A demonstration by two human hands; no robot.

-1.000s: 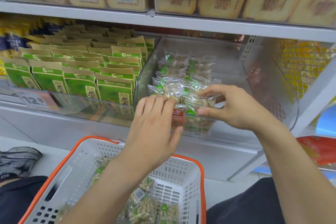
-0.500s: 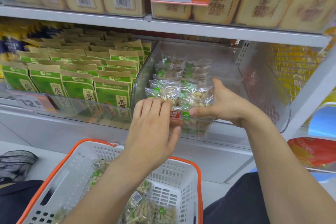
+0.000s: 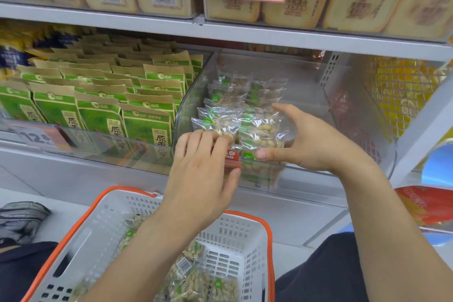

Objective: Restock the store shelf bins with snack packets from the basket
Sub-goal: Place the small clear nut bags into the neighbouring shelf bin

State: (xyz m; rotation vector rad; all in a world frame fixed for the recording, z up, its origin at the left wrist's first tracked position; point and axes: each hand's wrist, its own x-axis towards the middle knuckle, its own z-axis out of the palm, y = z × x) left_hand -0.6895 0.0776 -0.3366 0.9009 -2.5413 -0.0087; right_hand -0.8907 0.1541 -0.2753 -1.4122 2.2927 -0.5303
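Looking down from the head camera: left hand (image 3: pixel 203 169) with fingertips curled over the front clear snack packets (image 3: pixel 257 130), right hand (image 3: pixel 308 140) relaxed, fingers straight, flat against the right side of those rows inside the clear shelf bin (image 3: pixel 362 115). Below, more packets of the same kind lying loose in the white, orange-rimmed basket (image 3: pixel 245 235). Likely light, crinkly and slippery, with hard nuts inside; probably best pinched at a sealed edge or squared up between flat palms.
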